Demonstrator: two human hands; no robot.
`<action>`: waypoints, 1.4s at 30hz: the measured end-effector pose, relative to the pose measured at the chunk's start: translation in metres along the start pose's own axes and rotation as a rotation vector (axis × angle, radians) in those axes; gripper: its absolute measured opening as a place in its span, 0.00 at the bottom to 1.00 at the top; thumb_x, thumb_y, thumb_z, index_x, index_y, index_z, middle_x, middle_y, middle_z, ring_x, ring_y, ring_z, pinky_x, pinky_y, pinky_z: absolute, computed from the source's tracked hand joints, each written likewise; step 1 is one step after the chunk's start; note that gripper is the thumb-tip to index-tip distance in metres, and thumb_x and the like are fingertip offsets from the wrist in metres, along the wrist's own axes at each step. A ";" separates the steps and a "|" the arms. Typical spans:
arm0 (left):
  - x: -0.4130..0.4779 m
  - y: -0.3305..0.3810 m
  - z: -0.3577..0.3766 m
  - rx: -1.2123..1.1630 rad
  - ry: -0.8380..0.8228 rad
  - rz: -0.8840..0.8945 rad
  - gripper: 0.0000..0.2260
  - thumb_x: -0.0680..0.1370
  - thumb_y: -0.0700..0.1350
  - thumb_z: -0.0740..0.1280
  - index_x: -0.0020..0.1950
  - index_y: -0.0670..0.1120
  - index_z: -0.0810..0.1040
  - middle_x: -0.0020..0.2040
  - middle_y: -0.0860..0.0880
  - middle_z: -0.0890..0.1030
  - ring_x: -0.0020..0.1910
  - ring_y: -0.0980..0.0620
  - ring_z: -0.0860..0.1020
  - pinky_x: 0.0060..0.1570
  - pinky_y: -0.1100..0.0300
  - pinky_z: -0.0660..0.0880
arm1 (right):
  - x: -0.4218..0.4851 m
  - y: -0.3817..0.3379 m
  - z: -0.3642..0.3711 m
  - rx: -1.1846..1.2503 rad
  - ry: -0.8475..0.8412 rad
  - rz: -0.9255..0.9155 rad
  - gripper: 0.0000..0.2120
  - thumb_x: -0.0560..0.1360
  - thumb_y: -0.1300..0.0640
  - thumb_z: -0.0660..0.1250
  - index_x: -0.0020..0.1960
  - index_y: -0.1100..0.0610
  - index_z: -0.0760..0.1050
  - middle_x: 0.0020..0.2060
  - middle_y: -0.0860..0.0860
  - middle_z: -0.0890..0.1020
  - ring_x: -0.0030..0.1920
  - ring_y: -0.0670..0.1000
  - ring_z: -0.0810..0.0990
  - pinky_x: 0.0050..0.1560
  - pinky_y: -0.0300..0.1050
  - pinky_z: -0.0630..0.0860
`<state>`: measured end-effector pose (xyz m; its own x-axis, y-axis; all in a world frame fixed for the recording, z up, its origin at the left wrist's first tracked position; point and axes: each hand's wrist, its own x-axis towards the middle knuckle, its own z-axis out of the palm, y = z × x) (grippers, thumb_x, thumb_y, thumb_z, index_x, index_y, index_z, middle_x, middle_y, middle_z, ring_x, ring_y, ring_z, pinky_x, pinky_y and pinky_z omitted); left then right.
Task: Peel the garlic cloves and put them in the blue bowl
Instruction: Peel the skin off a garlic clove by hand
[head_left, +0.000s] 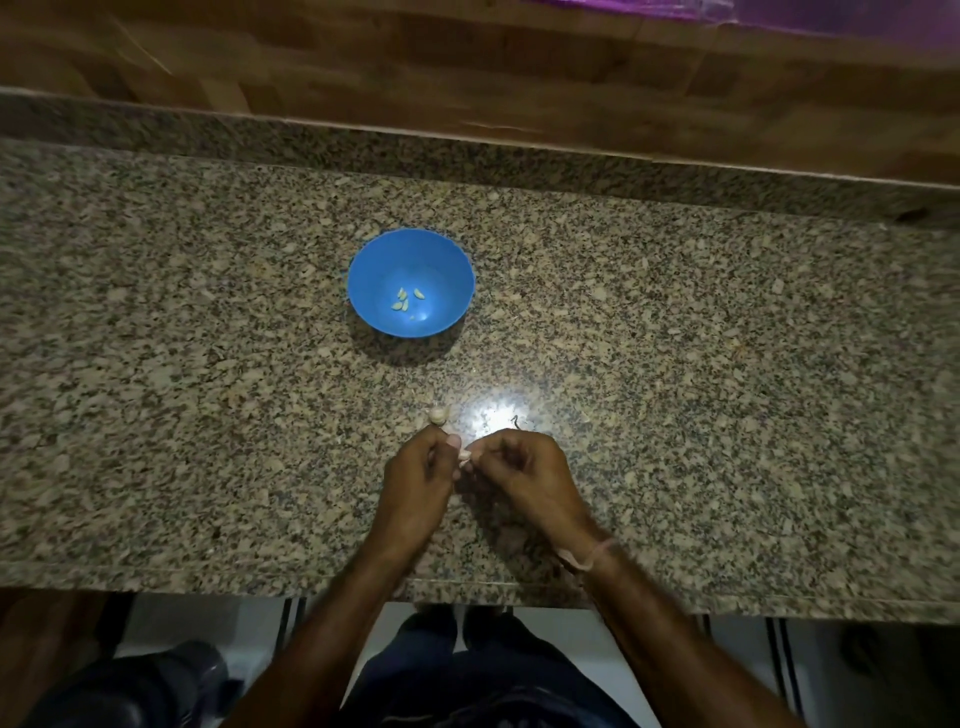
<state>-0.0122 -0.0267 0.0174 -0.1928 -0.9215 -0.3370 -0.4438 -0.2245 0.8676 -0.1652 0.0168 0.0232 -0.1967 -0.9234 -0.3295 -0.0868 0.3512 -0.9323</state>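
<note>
Left hand (421, 470) and right hand (522, 467) pinch one tiny clove (464, 457); it may slip, rolling off the bench (727, 364)

Dim; overhead light left white glare on granite countertop (701, 364) near centre. The blue bowl (448, 260) threw shadow toward 6 o'clock. Picture edge at 12 o'clock bowed, blurred.

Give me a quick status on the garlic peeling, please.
Left hand and right hand both pinch one garlic clove. Blue bowl holds a few peeled cloves. More garlic on counter by left hand; path to bowl clear.
</note>
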 end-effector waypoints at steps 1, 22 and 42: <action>-0.001 0.001 -0.002 0.031 0.007 0.028 0.14 0.86 0.49 0.63 0.40 0.50 0.75 0.33 0.53 0.80 0.32 0.58 0.77 0.33 0.63 0.70 | 0.000 0.000 0.003 -0.017 0.028 -0.008 0.04 0.79 0.60 0.73 0.48 0.57 0.86 0.42 0.52 0.88 0.46 0.55 0.88 0.52 0.51 0.83; 0.004 0.007 -0.033 -0.556 -0.204 -0.310 0.03 0.81 0.35 0.69 0.48 0.39 0.83 0.42 0.42 0.87 0.39 0.50 0.85 0.40 0.59 0.83 | -0.010 -0.004 0.044 -0.246 0.293 -0.108 0.04 0.77 0.58 0.73 0.44 0.51 0.80 0.36 0.47 0.85 0.38 0.46 0.84 0.39 0.52 0.82; 0.011 0.003 -0.024 -0.515 -0.072 -0.207 0.01 0.79 0.38 0.73 0.50 0.41 0.83 0.50 0.38 0.86 0.48 0.43 0.85 0.50 0.50 0.83 | 0.015 -0.001 0.033 0.078 0.177 0.177 0.07 0.73 0.54 0.72 0.42 0.57 0.83 0.34 0.55 0.86 0.36 0.57 0.85 0.45 0.66 0.83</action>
<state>0.0054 -0.0451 0.0251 -0.2147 -0.8217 -0.5280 0.0025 -0.5410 0.8410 -0.1360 -0.0024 0.0139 -0.3709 -0.8049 -0.4632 0.0382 0.4852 -0.8736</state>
